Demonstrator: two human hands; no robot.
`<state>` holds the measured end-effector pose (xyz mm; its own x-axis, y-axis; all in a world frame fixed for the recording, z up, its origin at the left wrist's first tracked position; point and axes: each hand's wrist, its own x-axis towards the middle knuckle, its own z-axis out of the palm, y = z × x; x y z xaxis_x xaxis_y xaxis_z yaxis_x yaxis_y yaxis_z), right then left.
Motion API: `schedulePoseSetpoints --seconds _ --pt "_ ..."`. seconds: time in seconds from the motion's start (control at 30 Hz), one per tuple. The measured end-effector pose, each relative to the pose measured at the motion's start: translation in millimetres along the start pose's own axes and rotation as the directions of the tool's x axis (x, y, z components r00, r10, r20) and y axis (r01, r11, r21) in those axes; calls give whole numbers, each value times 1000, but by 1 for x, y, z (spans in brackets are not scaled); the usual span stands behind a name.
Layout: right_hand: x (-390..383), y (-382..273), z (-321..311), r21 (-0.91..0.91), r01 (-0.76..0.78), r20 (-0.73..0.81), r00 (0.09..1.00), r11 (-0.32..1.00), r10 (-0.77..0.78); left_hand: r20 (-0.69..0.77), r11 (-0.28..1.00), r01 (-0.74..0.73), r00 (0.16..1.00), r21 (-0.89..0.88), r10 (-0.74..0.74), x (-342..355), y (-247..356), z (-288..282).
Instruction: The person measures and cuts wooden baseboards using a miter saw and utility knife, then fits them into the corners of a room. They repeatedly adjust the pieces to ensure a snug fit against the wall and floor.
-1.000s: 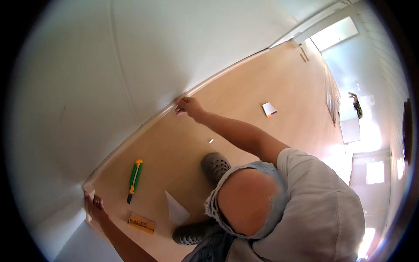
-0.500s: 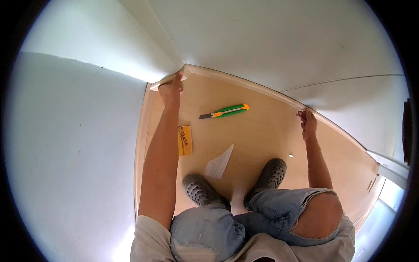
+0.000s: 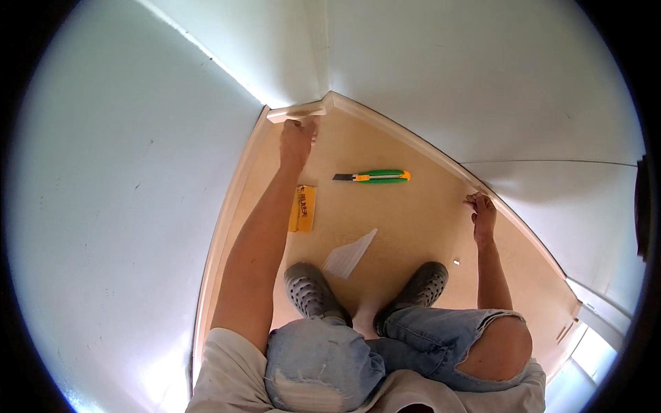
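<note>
My left hand (image 3: 297,140) is at a short pale wood-toned trim piece (image 3: 284,114) beside the inner wall corner; its fingers are bent and partly blurred, so their grip is unclear. My right hand (image 3: 482,213) has its fingers curled at the long trim strip (image 3: 410,139) running along the right wall, gripping its edge. Between the hands a green and yellow utility knife (image 3: 383,176) lies on the light wood-look floor (image 3: 399,217), blade out. A yellow card packet (image 3: 302,209) lies near my left forearm, with a torn white paper (image 3: 348,253) nearer my feet.
Pale walls (image 3: 124,179) enclose the corner, with another trim strip (image 3: 233,206) along the left wall. My grey clogs (image 3: 427,286) rest on the floor. A small white bit (image 3: 456,261) lies by my right forearm; thin strips (image 3: 569,329) lie at far right.
My view has swung from along the wall toward the corner. My left hand has shifted slightly from the short trim piece's top toward its near side; my right hand remains at the long strip.
</note>
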<state>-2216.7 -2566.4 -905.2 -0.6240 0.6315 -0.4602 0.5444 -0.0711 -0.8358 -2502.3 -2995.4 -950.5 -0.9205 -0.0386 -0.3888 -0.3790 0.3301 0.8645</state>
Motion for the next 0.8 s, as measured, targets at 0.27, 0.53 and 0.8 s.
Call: schedulePoseSetpoints --seconds 0.27,0.53,0.8 --pt "-14 11 5 -148 119 88 990 982 -107 44 629 -121 990 768 137 -119 -16 -52" --pt "-38 13 8 -58 148 442 891 987 -107 13 703 -24 1000 711 22 -179 -69 -66" --pt "-91 -154 -133 -579 201 553 809 790 199 228 545 16 898 838 -376 -227 59 -167"
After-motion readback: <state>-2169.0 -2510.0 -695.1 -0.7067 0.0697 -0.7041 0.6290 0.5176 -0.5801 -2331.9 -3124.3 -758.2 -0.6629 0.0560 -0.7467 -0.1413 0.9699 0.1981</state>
